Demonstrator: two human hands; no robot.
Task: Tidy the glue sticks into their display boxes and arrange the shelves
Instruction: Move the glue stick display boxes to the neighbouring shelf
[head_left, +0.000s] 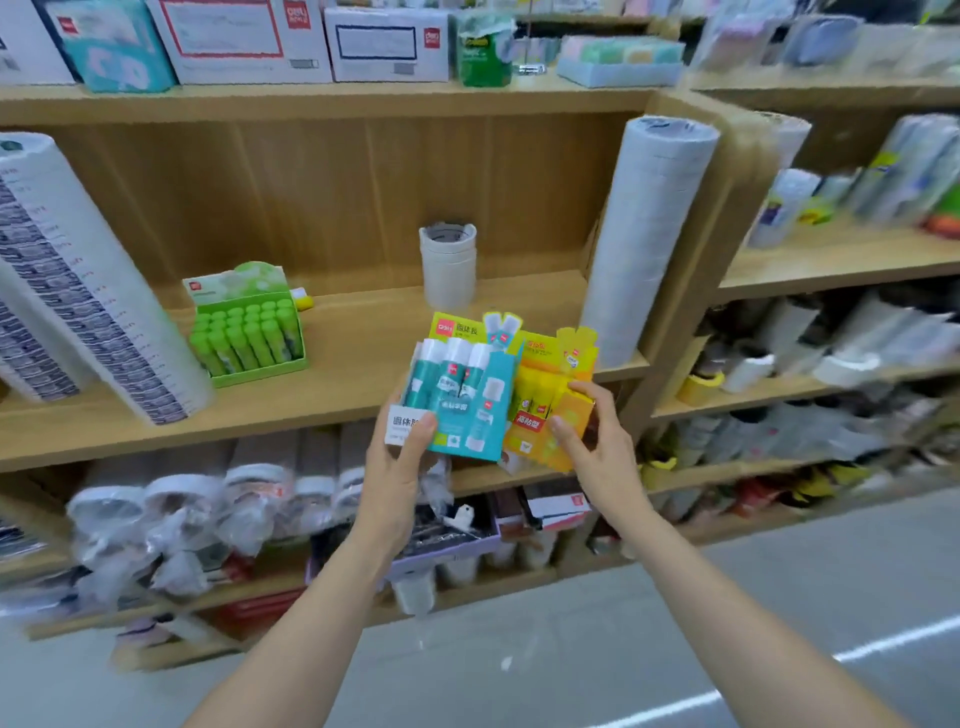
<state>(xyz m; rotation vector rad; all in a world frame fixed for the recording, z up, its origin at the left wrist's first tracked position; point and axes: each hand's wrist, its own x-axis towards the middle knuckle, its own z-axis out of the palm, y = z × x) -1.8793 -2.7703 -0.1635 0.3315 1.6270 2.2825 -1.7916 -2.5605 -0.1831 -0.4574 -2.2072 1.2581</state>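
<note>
Left forearm (322, 597) bare from frame edge to wrist, long, slim, smooth. Right forearm (701, 587) same, bare full visible length. Left grip (400, 462) bare: slender fingers, thumbnail short and plain. Right grip (592, 447) bare: slender fingers, thumbnail short, plain as far as blur allows. Wrists narrow, uncovered. Outlines slightly soft from motion blur.

A stationery shop: wooden shelves (332, 101) stocked with tape rolls (448, 265) and glue-stick display boxes (249, 332).

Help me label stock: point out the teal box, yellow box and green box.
teal box (470, 421): head view, front panel.
yellow box (530, 415): head view, front face.
green box (260, 373): head view, front wall.
</note>
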